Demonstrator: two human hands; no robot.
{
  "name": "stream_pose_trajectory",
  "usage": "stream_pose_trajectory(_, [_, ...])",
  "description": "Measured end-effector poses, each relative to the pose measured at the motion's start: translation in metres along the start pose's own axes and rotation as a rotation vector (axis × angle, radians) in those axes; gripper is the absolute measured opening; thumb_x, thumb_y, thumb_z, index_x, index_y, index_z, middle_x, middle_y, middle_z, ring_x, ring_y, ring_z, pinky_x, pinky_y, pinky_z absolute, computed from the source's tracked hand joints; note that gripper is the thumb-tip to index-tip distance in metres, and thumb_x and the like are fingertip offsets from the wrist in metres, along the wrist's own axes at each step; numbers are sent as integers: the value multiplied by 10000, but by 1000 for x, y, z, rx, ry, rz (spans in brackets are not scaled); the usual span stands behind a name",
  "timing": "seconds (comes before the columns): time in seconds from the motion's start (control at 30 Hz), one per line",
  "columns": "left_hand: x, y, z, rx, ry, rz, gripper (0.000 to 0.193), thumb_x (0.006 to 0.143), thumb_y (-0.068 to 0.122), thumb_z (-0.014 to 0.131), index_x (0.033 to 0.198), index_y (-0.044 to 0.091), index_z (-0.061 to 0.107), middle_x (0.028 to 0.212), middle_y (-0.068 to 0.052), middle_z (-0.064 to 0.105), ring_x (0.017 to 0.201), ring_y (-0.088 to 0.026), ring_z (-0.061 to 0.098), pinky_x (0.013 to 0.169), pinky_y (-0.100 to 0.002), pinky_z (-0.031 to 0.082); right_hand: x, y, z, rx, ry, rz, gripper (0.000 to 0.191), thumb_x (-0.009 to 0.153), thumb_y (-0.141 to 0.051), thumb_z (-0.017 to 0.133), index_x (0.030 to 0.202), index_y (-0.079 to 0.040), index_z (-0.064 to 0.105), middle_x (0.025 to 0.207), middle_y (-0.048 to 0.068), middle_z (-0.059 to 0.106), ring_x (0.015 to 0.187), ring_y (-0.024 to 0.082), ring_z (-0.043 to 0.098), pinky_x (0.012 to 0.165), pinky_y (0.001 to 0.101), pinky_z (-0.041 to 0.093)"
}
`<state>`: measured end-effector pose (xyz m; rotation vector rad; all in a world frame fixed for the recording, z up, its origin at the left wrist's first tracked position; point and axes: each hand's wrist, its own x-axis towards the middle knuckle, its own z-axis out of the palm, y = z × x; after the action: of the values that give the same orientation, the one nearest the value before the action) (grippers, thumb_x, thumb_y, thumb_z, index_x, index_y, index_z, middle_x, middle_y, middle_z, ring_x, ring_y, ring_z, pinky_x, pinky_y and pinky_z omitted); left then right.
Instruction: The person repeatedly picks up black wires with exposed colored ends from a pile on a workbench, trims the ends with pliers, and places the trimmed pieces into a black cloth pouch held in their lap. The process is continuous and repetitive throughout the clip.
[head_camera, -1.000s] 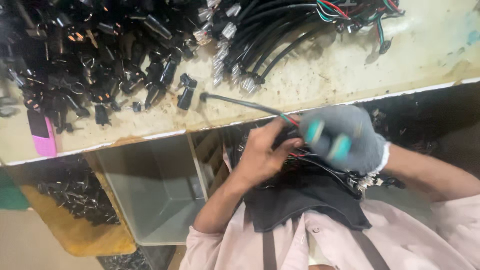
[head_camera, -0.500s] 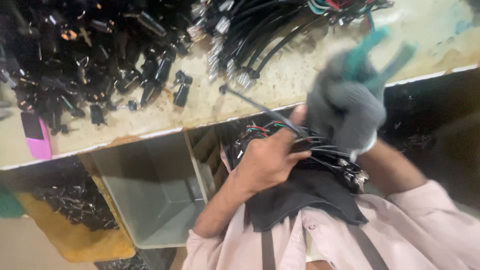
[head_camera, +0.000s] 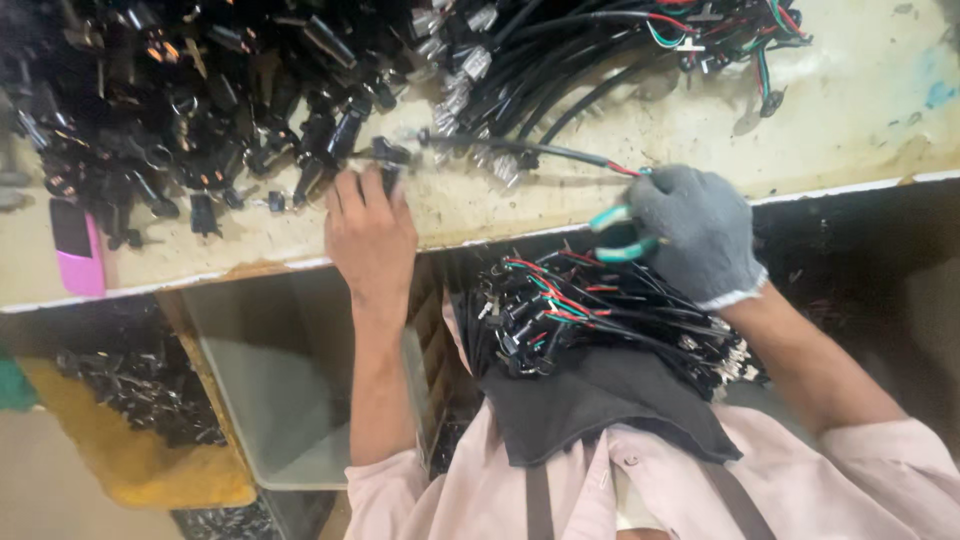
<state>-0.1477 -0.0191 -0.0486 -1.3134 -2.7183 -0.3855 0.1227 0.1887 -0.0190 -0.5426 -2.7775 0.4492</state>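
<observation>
The top left of the bench (head_camera: 700, 150) was a dark, blurred heap of black connectors (head_camera: 180, 110), too tangled to tell 1 piece from another, and it ran off the upper edge. The bundle of black cables (head_camera: 560, 70) was likewise cut off at the top. The left hand (head_camera: 370, 235), bare, lay palm down at the bench's front edge, fingers stretched loosely forward, fingertips touching a small black connector (head_camera: 388, 155); whether they pinched it could not be told. The right hand (head_camera: 695, 235), in a grey glove, was clenched around teal-handled pliers (head_camera: 618, 232), whose head was hidden behind the glove. Just beside that glove ended 1 black cable (head_camera: 520, 150) lying across the bench, its red and green wire tips showing.

A bunch of finished cables (head_camera: 600, 320) with red and green wires lay on a dark cloth (head_camera: 610, 410) in the person's lap. Below the bench stood a clear plastic bin (head_camera: 270, 400), its contents impossible to make out. Left of it, a yellow tray (head_camera: 120, 460) held small black parts (head_camera: 140, 395). A pink flat object (head_camera: 78, 250) rested at the bench's left edge.
</observation>
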Motion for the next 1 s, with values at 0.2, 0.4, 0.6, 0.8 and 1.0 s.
stream_pose_trajectory(0.2, [4,28,-13,-1079,330,10,326,999,339,778,1199,128,630,1315,-47,561,1250,-195,567,942,-368,601,18,14,8,31,-219,56,200,948,-133,711,1109,-38,638,834,151,656,663,356,659,570,453,491])
stream_pose_trajectory(0.4, [-23,92,-14,-1430,-382,105,457,984,361,723,1317,50,687,1142,-85,741,971,-150,692,884,-233,550,26,8,-17,278,-26,224,156,944,-153,713,946,-49,597,804,142,627,661,334,637,595,418,513])
stream_pose_trajectory(0.6, [-38,111,-18,-1422,-586,70,296,1080,189,621,1325,23,629,1257,-130,737,1098,-208,742,956,-323,584,-7,4,-17,269,-368,-449,161,783,-225,745,930,-160,731,766,66,659,647,314,666,520,438,478])
stream_pose_trajectory(0.8, [-45,117,-29,-1194,-401,82,255,1027,113,694,1258,13,652,1119,-139,754,1005,-255,779,880,-324,598,-4,-26,-13,932,-39,262,119,898,-191,702,975,-101,703,784,71,636,631,263,625,523,395,465])
stream_pose_trajectory(1.0, [-49,115,-29,-1381,-375,189,295,1052,186,679,1289,21,621,1181,-142,733,1038,-259,773,913,-308,609,-24,-46,-21,1581,209,626,117,948,-168,732,1007,-89,670,798,60,611,657,228,594,546,362,444])
